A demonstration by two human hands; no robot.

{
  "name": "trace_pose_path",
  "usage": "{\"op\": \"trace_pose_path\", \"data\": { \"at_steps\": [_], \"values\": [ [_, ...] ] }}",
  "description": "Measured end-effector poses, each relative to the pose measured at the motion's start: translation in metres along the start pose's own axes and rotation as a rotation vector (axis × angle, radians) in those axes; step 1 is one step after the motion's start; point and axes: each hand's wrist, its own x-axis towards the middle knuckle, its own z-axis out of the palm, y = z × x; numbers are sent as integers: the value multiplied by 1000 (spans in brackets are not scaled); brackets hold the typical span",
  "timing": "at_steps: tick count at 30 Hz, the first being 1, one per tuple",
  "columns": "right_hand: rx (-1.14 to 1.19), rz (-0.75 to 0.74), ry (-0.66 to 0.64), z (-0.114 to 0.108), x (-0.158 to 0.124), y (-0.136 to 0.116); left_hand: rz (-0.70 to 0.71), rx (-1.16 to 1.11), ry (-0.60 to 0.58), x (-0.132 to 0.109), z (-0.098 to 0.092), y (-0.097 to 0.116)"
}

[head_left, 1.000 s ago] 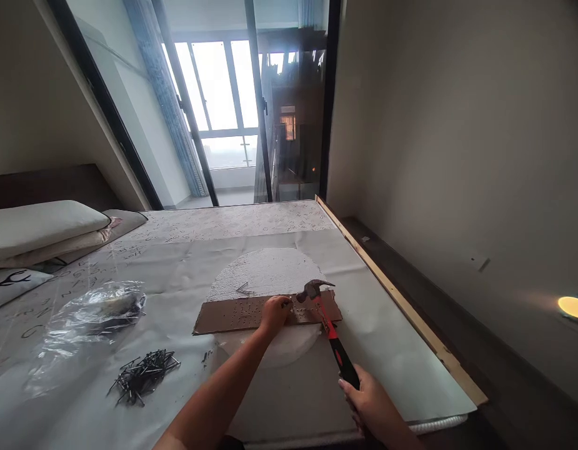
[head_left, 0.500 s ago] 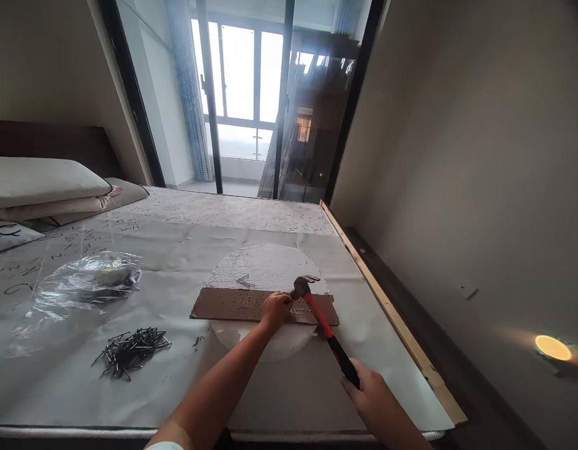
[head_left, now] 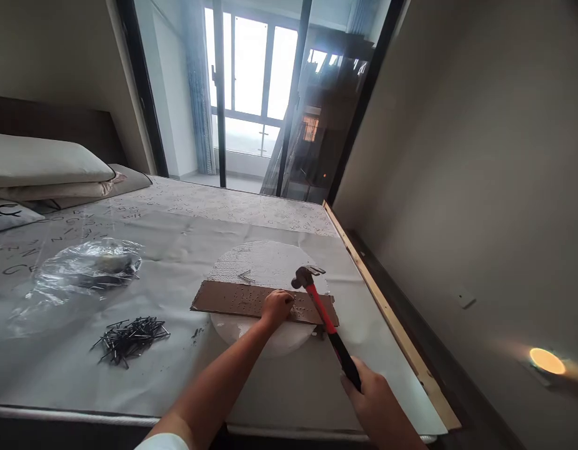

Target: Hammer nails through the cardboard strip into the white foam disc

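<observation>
My right hand [head_left: 370, 390] grips the black handle end of a claw hammer [head_left: 323, 309] with a red neck. The hammer's head is raised a little to the right of my left fingertips and apart from them. My left hand [head_left: 277, 306] rests on a brown board [head_left: 237, 299] dotted with small holes, thumb and fingers pinched together. What they pinch is too small and hidden to make out. Beneath the board lies a round white foam-like disc [head_left: 265, 259]. A few loose nails [head_left: 246, 275] lie on the disc, and a pile of dark nails [head_left: 132, 337] sits to the left.
A grey sheet [head_left: 176, 387] covers part of the mattress [head_left: 214, 200]. A clear plastic bag [head_left: 87, 269] with something dark inside lies at the left. Pillows [head_left: 45, 165] are stacked beyond it. A long wooden strip [head_left: 382, 300] runs along the right edge, near the wall [head_left: 480, 187].
The hammer head has lifted slightly away from my left fingertips, to the right. My left hand stays pinched at the same spot on the board. The camera view has shifted a little.
</observation>
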Motion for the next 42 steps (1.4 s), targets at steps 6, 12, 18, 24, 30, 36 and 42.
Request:
{"op": "trace_pose_path", "data": {
  "at_steps": [6, 12, 18, 24, 30, 36, 42],
  "values": [
    [42, -10, -17, 4, 3, -1, -10, 23, 5, 2, 1, -2],
    [-11, 1, 72, 0, 2, -2, 20, -11, 6, 2, 0, -2],
    [51, 20, -14, 4, 2, 4, 66, 40, 13, 1, -1, -4],
    [62, 18, -13, 12, 1, 10, 48, 67, -13, 2, 0, -4],
    [65, -5, 29, 4, -2, 9, 10, -1, -37, 3, -5, -1],
    [15, 2, 70, 7, 4, 4, -124, -401, 158, 3, -14, -9],
    [49, 50, -27, 18, 12, 13, -160, -530, 285, 7, -28, -10]
  ]
}}
